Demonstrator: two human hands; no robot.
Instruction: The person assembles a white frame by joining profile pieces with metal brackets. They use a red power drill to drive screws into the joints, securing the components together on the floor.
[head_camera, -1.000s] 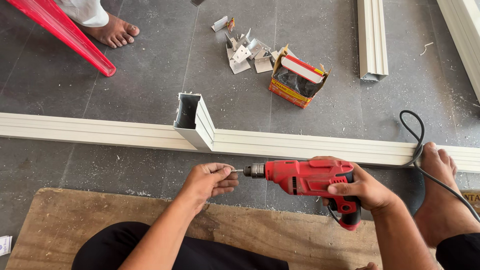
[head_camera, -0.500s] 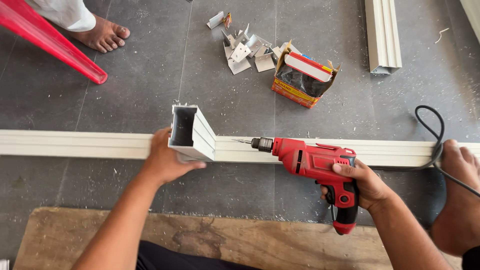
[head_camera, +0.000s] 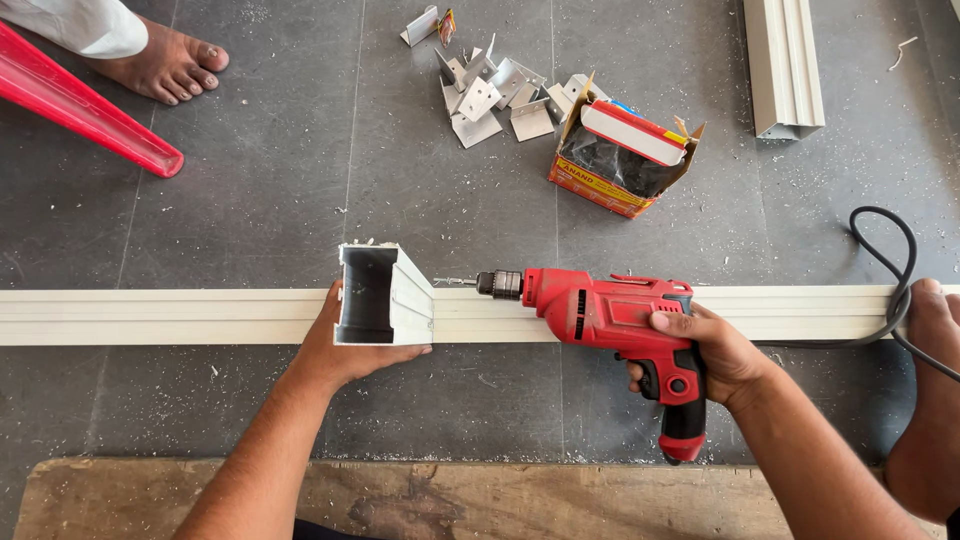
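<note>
Head view looks down at the floor. Nearest is a wooden board (head_camera: 400, 495) by the person's legs. Just past it, the left hand (head_camera: 335, 350) wraps around a short white channel piece (head_camera: 383, 296) and holds it standing on a long white rail (head_camera: 160, 316). The right hand (head_camera: 705, 350) grips a red drill (head_camera: 610, 315) tight, a finger near the trigger. The drill lies sideways, long way along the rail, and its thin bit (head_camera: 455, 282) points left at the side of the short piece. The tip looks to be right at the wall, so I think the hole is only about to start; no hole shows yet. A black cord (head_camera: 890, 260) trails right. Farther off sit a small open box (head_camera: 620, 150), some metal brackets (head_camera: 490, 95), another white rail (head_camera: 785, 65) and someone's bare foot (head_camera: 165, 65).
</note>
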